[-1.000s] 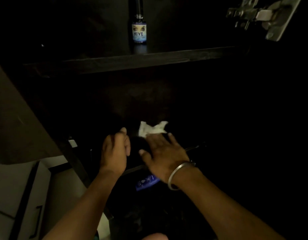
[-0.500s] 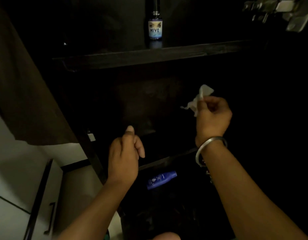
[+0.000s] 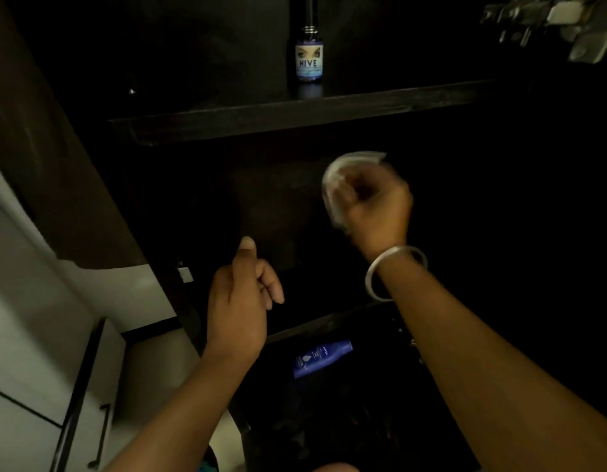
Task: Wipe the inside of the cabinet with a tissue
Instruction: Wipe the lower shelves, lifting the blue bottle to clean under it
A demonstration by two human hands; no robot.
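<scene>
A dark open cabinet fills the view, with an upper shelf [image 3: 295, 114] crossing it. My right hand [image 3: 373, 206], with a metal bangle at the wrist, is raised inside the compartment below that shelf and grips a crumpled white tissue [image 3: 343, 168]. Hand and tissue are blurred by motion in front of the dark back wall. My left hand [image 3: 240, 301] hovers lower, near the front edge of the lower shelf [image 3: 329, 323], with the thumb up and the fingers loosely curled, holding nothing.
A small labelled bottle [image 3: 309, 59] stands on the upper shelf. A blue lotion bottle [image 3: 324, 357] lies below the lower shelf. A metal door hinge [image 3: 547, 22] is at the top right. The brown cabinet door [image 3: 56, 158] hangs at left over white drawers [image 3: 39, 369].
My right hand picked the tissue up off the lower shelf, closed around it and rose to the back wall. My left hand stayed near the shelf edge.
</scene>
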